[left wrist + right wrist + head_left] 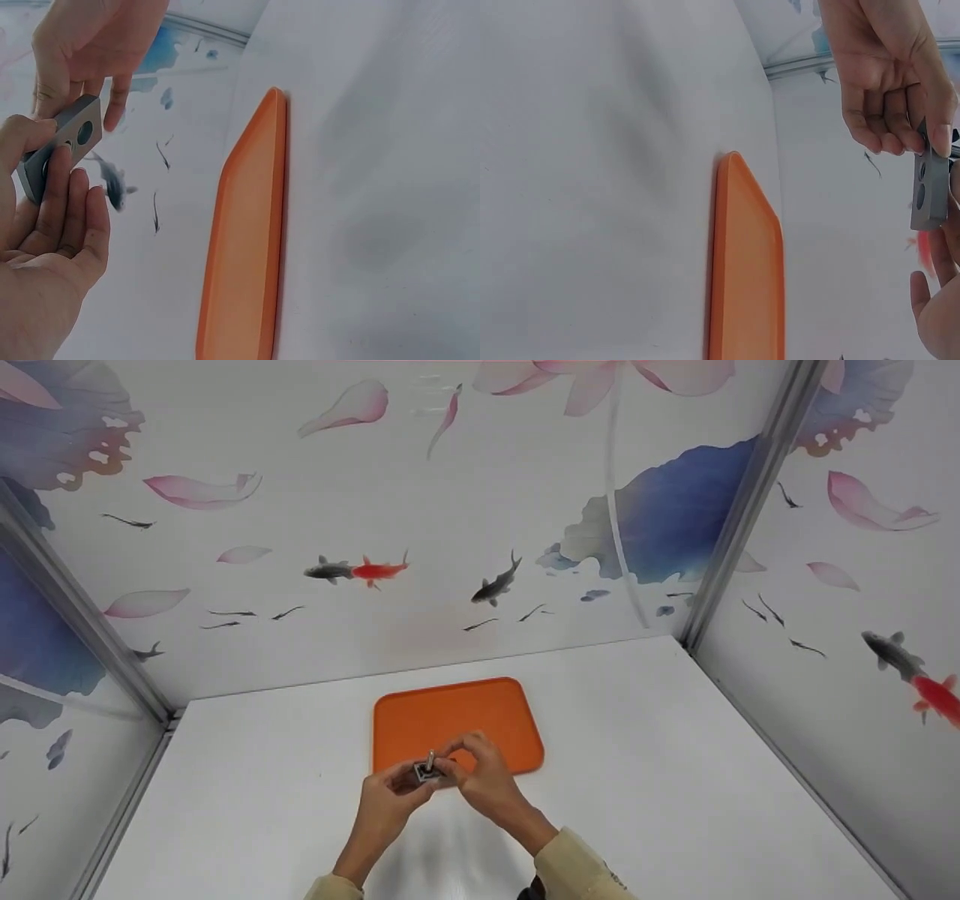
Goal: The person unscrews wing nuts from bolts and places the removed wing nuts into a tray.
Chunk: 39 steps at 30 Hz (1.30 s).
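Note:
A small grey metal block with round holes [88,133] is held up in front of me, over the near edge of an orange tray [450,712]. My left hand [386,804] grips one end between thumb and fingers. At the other end, my right hand [489,781] pinches the block [931,196], its thumb lying along the face. In the head view a short shiny metal pin [430,760] stands up from the block. How the pin sits in it is partly hidden by the fingers.
The tray lies flat on a white table [637,735]. White panels printed with fish and petals [450,510] enclose the table at the back and both sides, joined by grey metal posts [739,521].

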{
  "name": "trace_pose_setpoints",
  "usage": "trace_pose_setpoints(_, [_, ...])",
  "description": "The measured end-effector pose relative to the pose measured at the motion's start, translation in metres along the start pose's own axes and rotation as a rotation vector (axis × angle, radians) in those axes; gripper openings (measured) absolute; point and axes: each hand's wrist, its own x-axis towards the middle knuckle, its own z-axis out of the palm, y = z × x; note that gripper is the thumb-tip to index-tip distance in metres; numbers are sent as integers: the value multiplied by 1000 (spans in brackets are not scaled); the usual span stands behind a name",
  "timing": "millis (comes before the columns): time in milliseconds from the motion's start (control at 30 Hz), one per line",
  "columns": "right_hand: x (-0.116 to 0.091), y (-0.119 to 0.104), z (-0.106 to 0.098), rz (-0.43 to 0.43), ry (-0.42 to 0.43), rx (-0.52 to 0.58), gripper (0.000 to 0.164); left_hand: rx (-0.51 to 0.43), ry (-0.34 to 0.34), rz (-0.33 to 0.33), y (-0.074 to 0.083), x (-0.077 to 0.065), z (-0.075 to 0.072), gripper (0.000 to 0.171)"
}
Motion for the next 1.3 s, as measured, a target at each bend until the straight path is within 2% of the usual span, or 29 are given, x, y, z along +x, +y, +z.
trace_pose_setpoints(333, [0,3,-1,-73,29,-25,11,-2,5,-10,1,1,1,44])
trace_pose_setpoints(467, [-1,2,-1,-70,29,-24,14,6,0,-10,0,1,2,43])
trace_pose_setpoints(800, [-4,-21,-4,-57,-13,7,19,4,-6,-13,0,0,3,41])
trace_pose_setpoints(1133, [-2,-1,1,-84,-14,-27,23,8,-15,-30,28,-8,4,37])
trace_pose_setpoints(1200, [-2,-1,1,-94,-14,-28,21,2,-16,-17,26,-8,5,36])
trace_pose_setpoints(1300, [-2,-1,1,-93,-9,-26,18,-15,-12,-2,15,-5,5,36])
